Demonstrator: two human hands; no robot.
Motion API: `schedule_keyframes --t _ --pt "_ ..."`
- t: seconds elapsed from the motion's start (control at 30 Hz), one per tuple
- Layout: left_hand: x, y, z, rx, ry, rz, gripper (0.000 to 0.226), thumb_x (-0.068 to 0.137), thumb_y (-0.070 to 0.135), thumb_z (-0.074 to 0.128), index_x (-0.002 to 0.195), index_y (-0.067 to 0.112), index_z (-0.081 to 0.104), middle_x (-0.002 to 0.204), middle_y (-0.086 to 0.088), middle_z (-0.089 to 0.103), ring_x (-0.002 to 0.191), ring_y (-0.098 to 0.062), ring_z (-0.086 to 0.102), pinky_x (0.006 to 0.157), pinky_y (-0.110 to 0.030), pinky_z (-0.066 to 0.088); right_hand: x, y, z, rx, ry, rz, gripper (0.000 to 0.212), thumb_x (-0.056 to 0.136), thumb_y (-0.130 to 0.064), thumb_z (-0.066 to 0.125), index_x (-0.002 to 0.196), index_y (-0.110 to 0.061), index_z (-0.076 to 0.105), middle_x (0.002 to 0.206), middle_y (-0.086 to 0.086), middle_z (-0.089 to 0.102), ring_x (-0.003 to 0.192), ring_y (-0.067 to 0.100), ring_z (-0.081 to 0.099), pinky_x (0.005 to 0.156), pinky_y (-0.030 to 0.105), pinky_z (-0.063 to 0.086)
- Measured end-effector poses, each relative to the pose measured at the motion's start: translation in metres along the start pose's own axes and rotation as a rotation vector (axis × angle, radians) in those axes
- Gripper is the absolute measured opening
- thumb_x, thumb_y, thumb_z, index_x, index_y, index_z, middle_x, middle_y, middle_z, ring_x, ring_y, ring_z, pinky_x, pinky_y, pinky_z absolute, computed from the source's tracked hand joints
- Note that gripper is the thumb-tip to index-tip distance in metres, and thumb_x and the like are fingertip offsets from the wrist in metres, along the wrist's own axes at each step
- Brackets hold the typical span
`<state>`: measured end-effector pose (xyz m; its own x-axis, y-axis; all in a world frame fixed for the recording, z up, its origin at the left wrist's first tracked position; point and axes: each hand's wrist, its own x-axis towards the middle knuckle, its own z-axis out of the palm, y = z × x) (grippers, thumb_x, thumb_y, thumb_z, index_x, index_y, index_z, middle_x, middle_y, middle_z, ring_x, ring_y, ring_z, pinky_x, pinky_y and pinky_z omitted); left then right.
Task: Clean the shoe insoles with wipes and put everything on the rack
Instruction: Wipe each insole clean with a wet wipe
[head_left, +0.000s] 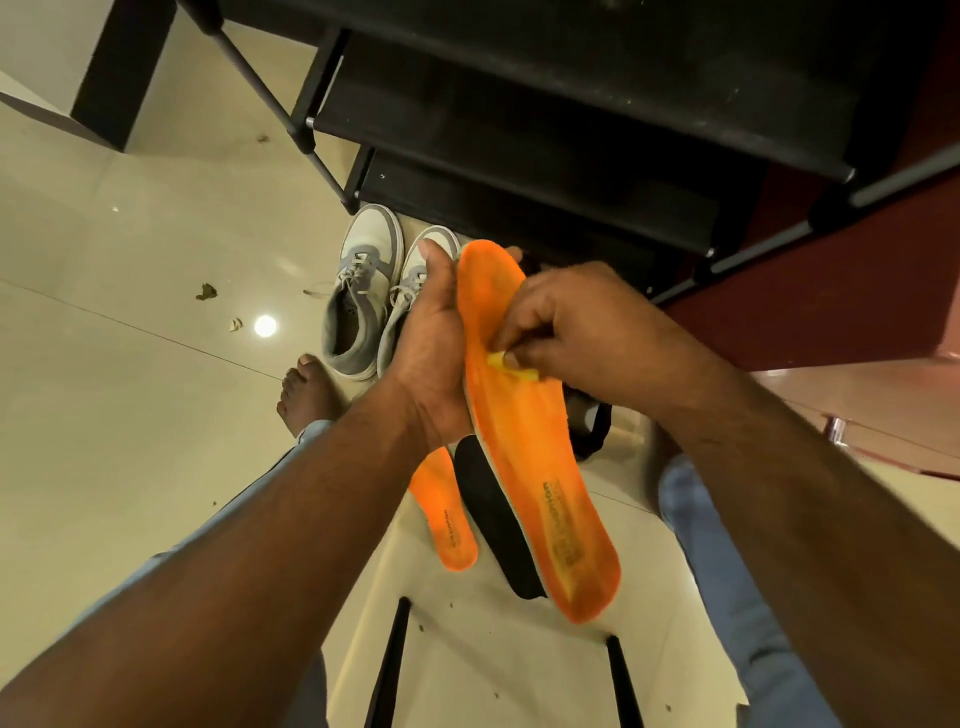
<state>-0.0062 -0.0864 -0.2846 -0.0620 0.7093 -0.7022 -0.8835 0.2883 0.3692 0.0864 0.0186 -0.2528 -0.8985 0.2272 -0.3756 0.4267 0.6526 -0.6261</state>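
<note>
My left hand (434, 338) grips a long orange insole (524, 441) along its left edge, toe end up, heel end down. My right hand (566, 322) pinches a small crumpled wipe (511, 364), stained yellow, against the middle of that insole. A second orange insole (447, 525) and a black insole (498, 514) lie on the floor below. A pair of grey and white sneakers (363, 296) stands on the floor in front of the black shoe rack (519, 135), partly hidden by my left hand.
The rack's dark shelves fill the upper middle and right. A reddish-brown cabinet (831, 291) stands at the right. My bare foot (306, 389) rests left of the sneakers. Bits of debris (206, 292) dot the pale tiled floor. Black legs (387, 670) show at the bottom.
</note>
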Motion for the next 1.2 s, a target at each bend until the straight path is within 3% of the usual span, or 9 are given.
schedule_keyframes --t 0.07,0.13,0.27,0.3,0.47,0.67,0.9,1.07,1.2 --pt "-0.001 -0.002 0.003 -0.002 0.001 -0.010 0.091 0.089 0.079 0.015 0.148 0.017 0.042 0.139 -0.019 0.055 0.114 -0.033 0.061 0.087 -0.048 0.055 0.003 0.007 0.005 -0.102 0.260 0.107 0.020 0.089 -0.016 0.062 0.106 -0.016 0.072 0.104 -0.001 0.064 0.099 0.011 0.057 0.089 0.027 0.047" --pt "-0.001 -0.004 0.005 0.028 0.001 -0.009 0.091 0.089 0.078 0.017 0.149 0.014 0.042 0.142 -0.021 0.052 0.118 -0.035 0.058 0.088 -0.048 0.054 0.003 0.008 0.006 -0.074 0.333 0.173 0.019 0.088 -0.015 0.063 0.104 -0.016 0.072 0.102 -0.003 0.062 0.096 0.011 0.057 0.087 0.030 0.049" --pt "0.004 -0.001 -0.001 0.003 0.028 0.082 0.086 0.089 0.078 0.020 0.150 0.021 0.039 0.130 -0.010 0.062 0.113 -0.032 0.065 0.084 -0.049 0.057 -0.004 0.001 -0.003 0.141 -0.173 0.166 0.011 0.081 -0.017 0.072 0.091 -0.023 0.074 0.096 -0.015 0.063 0.088 0.000 0.061 0.083 0.026 0.054" --pt "0.004 0.000 -0.003 -0.009 0.033 0.103 0.086 0.088 0.078 0.021 0.150 0.021 0.038 0.127 -0.008 0.062 0.112 -0.031 0.065 0.086 -0.049 0.056 -0.005 0.001 -0.001 0.133 -0.178 0.171 0.011 0.082 -0.018 0.072 0.093 -0.022 0.073 0.097 -0.014 0.064 0.090 0.000 0.060 0.086 0.026 0.053" --pt "0.006 0.001 -0.004 -0.046 0.051 0.120 0.090 0.089 0.080 0.019 0.150 0.017 0.040 0.140 -0.018 0.055 0.125 -0.036 0.056 0.096 -0.053 0.050 0.002 0.008 0.006 0.132 0.414 0.281 0.011 0.085 -0.016 0.069 0.094 -0.020 0.073 0.091 -0.013 0.059 0.081 0.000 0.055 0.071 0.010 0.042" --pt "0.003 0.015 -0.012 -0.102 0.120 0.204 0.091 0.089 0.080 0.016 0.145 0.015 0.044 0.127 -0.008 0.066 0.127 -0.027 0.057 0.099 -0.045 0.048 0.000 0.011 0.006 0.456 0.041 0.448 0.012 0.081 -0.017 0.072 0.080 -0.025 0.063 0.086 -0.003 0.066 0.081 0.015 0.065 0.069 0.034 0.057" --pt "-0.002 0.004 -0.002 -0.176 0.006 0.283 0.076 0.083 0.068 0.042 0.145 0.025 0.045 0.123 -0.013 0.066 0.119 -0.031 0.060 0.106 -0.058 0.041 0.005 0.014 0.009 0.555 0.477 0.460 0.011 0.080 -0.020 0.073 0.077 -0.024 0.063 0.080 -0.003 0.067 0.077 0.016 0.066 0.070 0.045 0.058" --pt "-0.006 0.007 0.000 -0.224 -0.046 0.264 0.092 0.076 0.076 0.036 0.145 0.017 0.045 0.146 -0.016 0.050 0.135 -0.036 0.047 0.108 -0.058 0.040 0.006 0.013 0.009 0.550 0.554 0.436 0.010 0.079 -0.019 0.073 0.076 -0.021 0.064 0.077 -0.005 0.066 0.074 0.011 0.065 0.069 0.041 0.058" --pt "-0.003 0.005 0.000 -0.201 -0.019 0.275 0.088 0.084 0.077 0.028 0.143 0.016 0.048 0.144 -0.016 0.053 0.130 -0.033 0.053 0.102 -0.053 0.047 0.004 0.007 0.011 0.441 0.606 0.355 0.008 0.080 -0.015 0.071 0.079 -0.020 0.065 0.081 -0.010 0.065 0.076 0.000 0.061 0.069 0.023 0.051"
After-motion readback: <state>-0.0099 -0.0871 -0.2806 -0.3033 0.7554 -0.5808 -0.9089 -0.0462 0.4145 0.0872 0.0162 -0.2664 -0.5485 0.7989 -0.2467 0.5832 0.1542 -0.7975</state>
